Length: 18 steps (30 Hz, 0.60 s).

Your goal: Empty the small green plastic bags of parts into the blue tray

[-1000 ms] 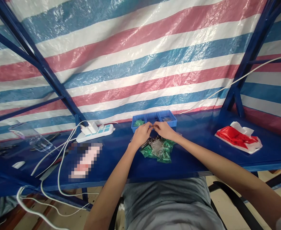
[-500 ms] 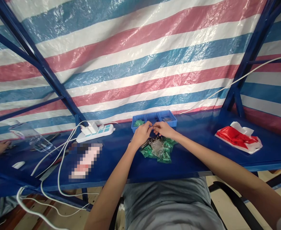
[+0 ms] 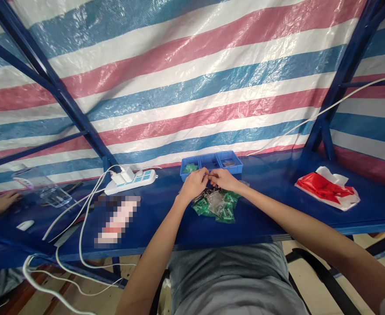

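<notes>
My left hand (image 3: 195,183) and my right hand (image 3: 224,179) meet fingertip to fingertip above the table, each closed in a pinch. Whatever lies between the fingers is too small and too covered to make out. Right behind them stands a blue divided tray (image 3: 237,167); its left compartment holds small green pieces (image 3: 190,168), and its right one holds small greyish items (image 3: 228,162). Under and in front of my hands lies a heap of small green packets (image 3: 228,214), with a clear plastic bag (image 3: 215,202) and dark small parts on top.
A white power strip (image 3: 131,181) with plugs and white cables (image 3: 82,218) lies to the left. A red and white plastic packet (image 3: 327,188) lies on the right of the blue table (image 3: 264,218). Another person's hand (image 3: 0,203) is at far left, near a clear container (image 3: 56,196).
My right hand has drawn slightly closer to my left, its fingers more curled. The other person's hand at far left has shifted a little to the right.
</notes>
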Available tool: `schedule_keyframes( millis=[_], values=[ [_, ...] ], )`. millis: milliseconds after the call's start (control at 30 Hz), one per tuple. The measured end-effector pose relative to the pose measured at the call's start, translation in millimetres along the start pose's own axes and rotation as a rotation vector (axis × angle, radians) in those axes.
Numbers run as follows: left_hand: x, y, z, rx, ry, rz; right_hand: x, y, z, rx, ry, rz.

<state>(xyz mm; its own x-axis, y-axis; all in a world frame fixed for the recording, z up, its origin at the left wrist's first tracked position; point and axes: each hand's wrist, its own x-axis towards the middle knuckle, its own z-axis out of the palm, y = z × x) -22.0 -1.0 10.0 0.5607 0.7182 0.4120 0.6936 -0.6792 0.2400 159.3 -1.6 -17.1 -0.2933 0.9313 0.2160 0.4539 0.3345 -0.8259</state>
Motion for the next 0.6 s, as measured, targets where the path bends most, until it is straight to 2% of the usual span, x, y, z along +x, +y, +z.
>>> schedule_keyframes(
  millis=[200, 367, 600],
  values=[
    [-0.5, -1.0, 0.9, 0.001, -0.003, 0.011, -0.9, 3.1, 4.1, -0.248, 0.012, -0.103],
    [0.1, -4.8, 3.1, -0.037, -0.019, 0.027, -2.2, 1.1, 3.4, -0.260, -0.006, -0.094],
    [-1.7, -10.0, 7.8, -0.043, -0.129, -0.018, -2.3, -1.2, 2.0, -0.352, -0.047, -0.133]
  ],
)
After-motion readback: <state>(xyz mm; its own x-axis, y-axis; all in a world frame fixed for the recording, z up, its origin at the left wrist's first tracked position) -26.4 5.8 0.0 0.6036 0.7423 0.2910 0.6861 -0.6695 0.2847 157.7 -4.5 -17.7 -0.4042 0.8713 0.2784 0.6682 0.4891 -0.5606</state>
